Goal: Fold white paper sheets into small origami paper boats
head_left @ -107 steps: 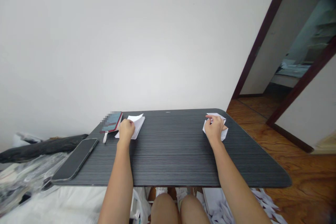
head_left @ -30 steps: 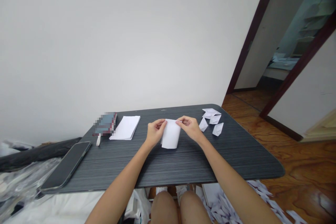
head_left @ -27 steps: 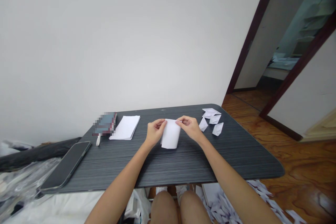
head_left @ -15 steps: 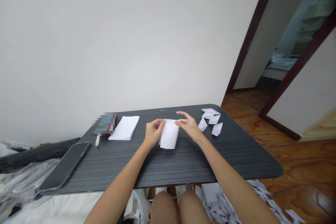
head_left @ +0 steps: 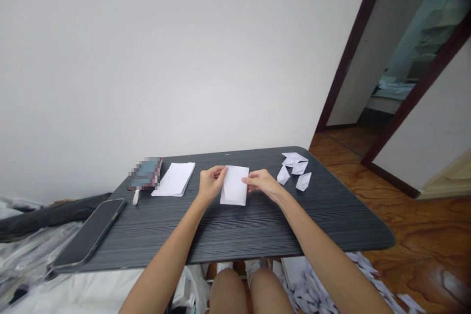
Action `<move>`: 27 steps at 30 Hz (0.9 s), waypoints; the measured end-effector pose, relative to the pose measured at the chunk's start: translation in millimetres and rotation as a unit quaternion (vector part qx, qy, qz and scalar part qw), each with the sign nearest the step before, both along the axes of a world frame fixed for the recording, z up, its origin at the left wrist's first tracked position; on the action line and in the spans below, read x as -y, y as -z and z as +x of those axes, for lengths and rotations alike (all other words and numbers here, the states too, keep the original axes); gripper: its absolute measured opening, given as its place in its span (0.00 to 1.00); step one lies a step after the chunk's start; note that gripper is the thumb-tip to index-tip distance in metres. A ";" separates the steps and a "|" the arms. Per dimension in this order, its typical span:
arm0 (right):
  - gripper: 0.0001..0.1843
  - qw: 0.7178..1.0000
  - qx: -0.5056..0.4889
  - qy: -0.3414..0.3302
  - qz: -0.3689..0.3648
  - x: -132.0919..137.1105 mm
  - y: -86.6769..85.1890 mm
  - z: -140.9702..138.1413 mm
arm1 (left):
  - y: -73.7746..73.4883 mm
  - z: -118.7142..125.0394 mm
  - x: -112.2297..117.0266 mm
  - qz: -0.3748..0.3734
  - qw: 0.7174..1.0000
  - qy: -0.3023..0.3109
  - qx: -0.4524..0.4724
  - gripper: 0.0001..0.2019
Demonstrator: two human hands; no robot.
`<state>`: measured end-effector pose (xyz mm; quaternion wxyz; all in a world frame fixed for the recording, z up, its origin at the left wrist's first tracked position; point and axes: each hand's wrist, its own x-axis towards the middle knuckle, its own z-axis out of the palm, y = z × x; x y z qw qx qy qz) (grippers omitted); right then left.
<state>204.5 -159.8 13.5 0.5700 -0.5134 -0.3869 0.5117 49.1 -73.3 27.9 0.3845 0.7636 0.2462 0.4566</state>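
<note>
A white sheet of paper (head_left: 234, 186) lies on the dark striped table (head_left: 239, 225), near its middle. My left hand (head_left: 210, 181) pinches the sheet's upper left edge with closed fingers. My right hand (head_left: 260, 182) presses its fingertips on the sheet's right edge, fingers held together. Several small folded white paper pieces (head_left: 296, 169) sit to the right of my right hand. A stack of white paper (head_left: 174, 179) lies to the left of my left hand.
A dark phone (head_left: 88, 233) lies at the table's left front corner. A small booklet (head_left: 144, 174) sits beside the paper stack. Paper scraps (head_left: 324, 289) litter the wooden floor under the table's right side. An open doorway (head_left: 401, 73) stands at the right.
Earlier my hands were apart at the paper stack and the folded pieces. Since then both came to the middle with one sheet, and it now lies lower, closer to flat on the table.
</note>
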 end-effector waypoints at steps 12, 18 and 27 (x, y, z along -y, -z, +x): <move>0.16 1.000 0.011 -0.022 -0.008 -2.7 6.1 -6.8 | 3.7 0.8 -3.4 0.044 0.998 -0.032 -0.004 0.12; 0.16 0.995 0.043 -0.084 -0.032 0.0 2.9 -11.7 | 1.3 -1.8 -6.9 0.042 0.997 -0.064 0.012 0.12; 0.14 0.975 0.100 -0.198 -0.029 8.9 -4.4 -9.3 | -5.4 -9.5 -23.6 0.006 0.981 -0.180 0.067 0.12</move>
